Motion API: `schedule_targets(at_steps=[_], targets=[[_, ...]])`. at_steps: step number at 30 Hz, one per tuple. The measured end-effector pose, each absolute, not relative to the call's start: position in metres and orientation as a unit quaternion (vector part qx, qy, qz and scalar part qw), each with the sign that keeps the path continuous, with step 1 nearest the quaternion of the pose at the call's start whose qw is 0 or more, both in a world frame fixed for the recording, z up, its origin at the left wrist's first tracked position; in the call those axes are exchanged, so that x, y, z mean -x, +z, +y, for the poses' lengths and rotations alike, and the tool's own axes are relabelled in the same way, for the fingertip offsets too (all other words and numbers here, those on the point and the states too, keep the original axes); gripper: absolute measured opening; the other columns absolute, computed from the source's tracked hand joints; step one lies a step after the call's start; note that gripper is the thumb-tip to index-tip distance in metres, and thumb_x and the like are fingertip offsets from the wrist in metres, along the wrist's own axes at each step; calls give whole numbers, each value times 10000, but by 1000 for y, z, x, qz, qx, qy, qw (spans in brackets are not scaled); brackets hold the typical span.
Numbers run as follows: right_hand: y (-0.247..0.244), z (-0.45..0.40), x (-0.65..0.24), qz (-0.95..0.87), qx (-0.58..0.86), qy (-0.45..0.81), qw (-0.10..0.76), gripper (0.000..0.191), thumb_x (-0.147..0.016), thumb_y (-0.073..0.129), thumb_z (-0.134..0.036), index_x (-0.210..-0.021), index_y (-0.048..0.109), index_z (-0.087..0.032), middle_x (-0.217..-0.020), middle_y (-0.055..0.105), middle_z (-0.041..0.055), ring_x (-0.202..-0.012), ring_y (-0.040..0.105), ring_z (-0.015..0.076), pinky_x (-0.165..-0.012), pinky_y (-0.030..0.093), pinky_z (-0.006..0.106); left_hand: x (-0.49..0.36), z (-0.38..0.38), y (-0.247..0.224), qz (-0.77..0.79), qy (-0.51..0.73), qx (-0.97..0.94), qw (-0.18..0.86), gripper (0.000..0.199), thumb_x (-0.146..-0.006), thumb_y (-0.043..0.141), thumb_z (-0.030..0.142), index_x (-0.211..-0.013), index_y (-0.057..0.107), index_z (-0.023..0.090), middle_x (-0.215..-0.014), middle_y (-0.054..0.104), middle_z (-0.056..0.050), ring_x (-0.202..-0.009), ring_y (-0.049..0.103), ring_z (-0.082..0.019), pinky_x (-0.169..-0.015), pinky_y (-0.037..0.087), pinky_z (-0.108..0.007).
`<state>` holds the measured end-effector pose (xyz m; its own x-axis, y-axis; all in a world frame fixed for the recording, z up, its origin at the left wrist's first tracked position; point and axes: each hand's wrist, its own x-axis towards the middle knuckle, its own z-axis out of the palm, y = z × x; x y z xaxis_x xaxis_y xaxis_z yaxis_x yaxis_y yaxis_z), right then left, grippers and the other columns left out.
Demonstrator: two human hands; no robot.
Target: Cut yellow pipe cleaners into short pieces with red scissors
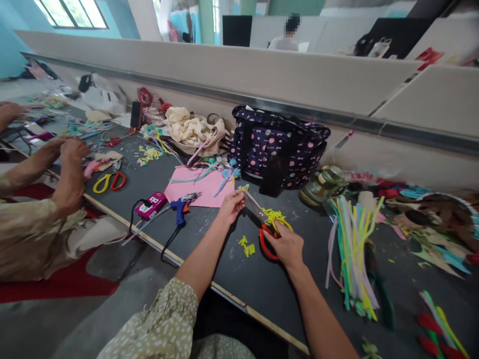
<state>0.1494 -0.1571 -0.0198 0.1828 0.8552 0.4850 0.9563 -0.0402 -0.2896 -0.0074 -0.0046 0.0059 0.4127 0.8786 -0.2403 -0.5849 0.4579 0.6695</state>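
My right hand [289, 244] is closed around the handles of scissors [265, 230] with red and yellow grips. Their blades point away from me and reach close to my left hand [232, 205]. The fingers of that hand pinch a small pale green and yellow piece [244, 188] at the blade tips; its exact kind is too small to make out. Cut yellow bits [275, 215] lie in a pile beside the blades, and several more yellow-green scraps [247, 248] rest nearer to me. A pink sheet [205, 184] with fuzzy coloured stems on it lies beyond my left hand.
A blue glue gun [181, 208] and a pink box [150, 205] with a cord lie to the left. At the back stands a dark patterned bag [277, 144]. Bundled fuzzy stems [355, 254] and a green jar [324, 184] are at right. A co-worker's hands [71, 149] work at left.
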Motion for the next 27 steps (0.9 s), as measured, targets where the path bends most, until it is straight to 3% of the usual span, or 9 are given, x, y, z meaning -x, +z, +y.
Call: schedule_targets(at_steps=[12,27], targets=[[-12,-158,-143,-637,727,-68,247,430,-850,435,-576,-824,626,-191,-634,614,12,-589,563,136,-550,331,244,5,-6,0,321,461,-249,789,297,-543,801,206,-754,606,132,-584,532,29,-505,477,-51,-476,394,-168],[-12,-158,-143,-644,723,-52,243,429,-859,416,-573,-845,625,-199,-659,621,11,-598,562,134,-554,336,243,5,-6,1,345,459,-239,783,224,-590,769,154,-751,617,119,-611,567,13,-482,475,-48,-463,410,-173]])
